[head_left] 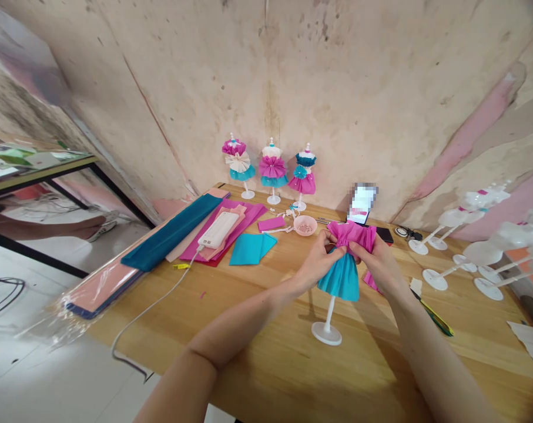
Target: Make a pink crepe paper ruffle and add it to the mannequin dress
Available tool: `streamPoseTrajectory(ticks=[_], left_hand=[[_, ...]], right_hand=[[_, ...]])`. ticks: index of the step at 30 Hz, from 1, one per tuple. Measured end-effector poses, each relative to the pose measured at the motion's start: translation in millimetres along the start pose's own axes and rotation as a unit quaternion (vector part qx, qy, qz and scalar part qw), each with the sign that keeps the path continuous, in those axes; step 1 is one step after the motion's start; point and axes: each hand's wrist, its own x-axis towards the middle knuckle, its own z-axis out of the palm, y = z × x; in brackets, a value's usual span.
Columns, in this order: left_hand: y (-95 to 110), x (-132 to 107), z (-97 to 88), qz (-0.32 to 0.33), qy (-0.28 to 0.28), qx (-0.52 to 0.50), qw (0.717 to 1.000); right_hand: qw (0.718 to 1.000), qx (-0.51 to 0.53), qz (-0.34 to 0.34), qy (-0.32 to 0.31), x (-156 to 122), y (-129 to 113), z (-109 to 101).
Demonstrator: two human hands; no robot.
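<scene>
One white dress-form stand (327,317) stands on its round base on a wooden worktable (266,376), near the front edge and right of centre. Its long axis runs upright, with the top pointing away from the wearer. It carries a teal crepe-paper skirt (339,281), topped by a gathered magenta crepe-paper layer (358,234). The left hand (319,261) and right hand (378,261) are close together, fingers pressed on the magenta paper from either side, pinching it at the waist. Judged step: shaping that layer over the skirt; the gathers appear to need fixing at the waist. Farther out, three dressed forms (271,167) stand by the wall. A pink bowl (305,225), a teal paper sheet (252,248) and a white power bank (217,229) lie on the table.
</scene>
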Motion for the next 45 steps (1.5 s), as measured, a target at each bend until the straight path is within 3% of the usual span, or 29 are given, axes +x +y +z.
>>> streamPoseTrajectory(ticks=[9, 21, 36, 45], left_hand=[[1.4, -1.9, -1.2, -0.014, 0.018, 0.018, 1.0], [4.6, -1.7, -1.1, 0.006, -0.032, 0.044, 0.999], [8.5, -0.3, -4.7, 0.055, -0.018, 0.091, 0.994], [10.1, -1.7, -4.4, 0.04, -0.023, 0.082, 0.996]], right_hand=[[1.0, 0.022, 0.016, 0.006, 1.8, 3.6, 0.9], [0.999, 0.048, 0.016, 0.009, 4.5, 7.5, 4.3], [0.999, -0.039, 0.03, -0.021, 4.8, 2.5, -8.7], [0.998, -0.031, 0.045, -0.025, 4.0, 2.7, -9.3]])
